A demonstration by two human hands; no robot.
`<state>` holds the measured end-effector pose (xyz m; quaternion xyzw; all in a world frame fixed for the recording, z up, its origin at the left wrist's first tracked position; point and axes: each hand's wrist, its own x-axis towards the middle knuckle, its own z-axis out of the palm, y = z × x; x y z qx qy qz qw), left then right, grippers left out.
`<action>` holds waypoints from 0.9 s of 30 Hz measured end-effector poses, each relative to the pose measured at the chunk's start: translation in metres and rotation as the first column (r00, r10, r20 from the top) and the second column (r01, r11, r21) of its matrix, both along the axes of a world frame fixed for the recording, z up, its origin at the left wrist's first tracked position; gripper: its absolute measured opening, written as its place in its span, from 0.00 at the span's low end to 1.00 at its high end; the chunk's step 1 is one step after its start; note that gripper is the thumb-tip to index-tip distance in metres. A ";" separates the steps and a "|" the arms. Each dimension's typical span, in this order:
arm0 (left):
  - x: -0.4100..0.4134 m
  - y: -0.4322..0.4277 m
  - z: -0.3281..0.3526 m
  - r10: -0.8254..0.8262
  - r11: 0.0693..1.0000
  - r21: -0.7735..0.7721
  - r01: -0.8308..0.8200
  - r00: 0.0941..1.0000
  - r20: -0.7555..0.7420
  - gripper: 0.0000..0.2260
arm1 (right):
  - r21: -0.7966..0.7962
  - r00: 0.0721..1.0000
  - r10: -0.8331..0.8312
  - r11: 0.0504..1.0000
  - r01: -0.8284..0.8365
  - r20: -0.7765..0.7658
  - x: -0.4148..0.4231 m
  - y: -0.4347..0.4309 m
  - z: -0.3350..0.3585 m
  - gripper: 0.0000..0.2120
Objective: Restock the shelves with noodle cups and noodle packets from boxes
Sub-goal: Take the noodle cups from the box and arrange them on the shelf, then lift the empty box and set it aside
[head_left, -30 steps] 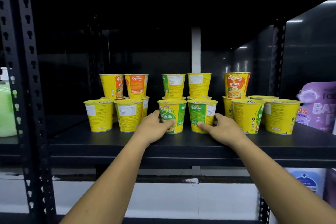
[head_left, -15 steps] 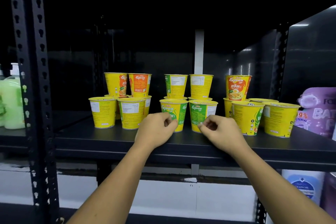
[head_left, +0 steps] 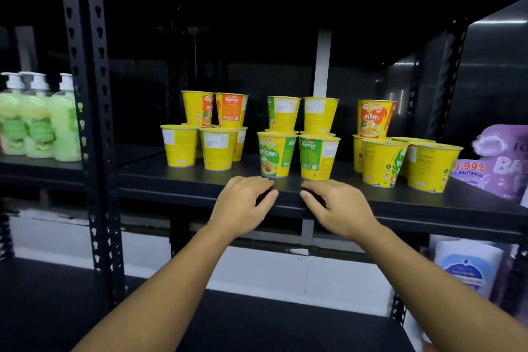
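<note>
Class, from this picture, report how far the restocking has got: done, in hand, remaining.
Done: noodle cups stand in three groups, stacked two high, on the shelf. In hand: nothing; the left hand and right hand hover empty at its front edge. Remaining: no noodle packets or boxes are visible.

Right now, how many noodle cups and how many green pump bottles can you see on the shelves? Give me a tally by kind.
noodle cups: 17, counting the back ones of which only a rim or a side shows
green pump bottles: 3
Total: 20
</note>
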<state>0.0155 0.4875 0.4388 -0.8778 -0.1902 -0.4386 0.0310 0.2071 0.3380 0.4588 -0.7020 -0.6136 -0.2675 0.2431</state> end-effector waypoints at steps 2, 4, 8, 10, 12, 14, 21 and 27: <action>-0.014 -0.019 -0.009 -0.022 0.995 -0.099 0.025 0.999 0.035 0.17 | 0.035 0.995 0.086 0.996 -0.085 -0.044 -0.011 -0.021 -0.015 0.19; -0.028 -0.043 -0.023 -0.044 0.980 -0.189 0.060 0.995 0.088 0.18 | 0.048 0.988 0.126 0.991 -0.122 -0.089 -0.022 -0.048 -0.028 0.21; -0.055 -0.100 -0.074 -0.117 0.957 -0.255 0.135 0.989 0.086 0.17 | -0.023 0.961 0.138 0.989 -0.148 -0.241 -0.043 -0.111 -0.069 0.27; -0.067 -0.127 -0.107 -0.115 0.944 -0.308 0.118 0.993 0.026 0.18 | -0.110 0.949 0.106 0.983 -0.144 -0.297 -0.050 -0.142 -0.097 0.28; -0.079 -0.153 -0.143 -0.100 0.934 -0.348 0.076 0.994 -0.051 0.20 | -0.205 0.944 0.066 0.969 -0.138 -0.324 -0.054 -0.170 -0.132 0.29; -0.089 -0.178 -0.180 -0.102 0.914 -0.402 0.043 0.987 -0.125 0.20 | -0.290 0.939 0.039 0.946 -0.145 -0.343 -0.062 -0.196 -0.172 0.30; -0.124 -0.254 -0.285 -0.144 0.791 -0.604 -0.099 0.929 -0.341 0.20 | -0.520 0.862 -0.122 0.836 -0.179 -0.492 -0.103 -0.273 -0.298 0.32; -0.162 -0.292 -0.371 -0.251 0.594 -0.737 -0.322 0.796 -0.551 0.22 | -0.723 0.764 -0.350 0.658 -0.212 -0.542 -0.140 -0.324 -0.409 0.44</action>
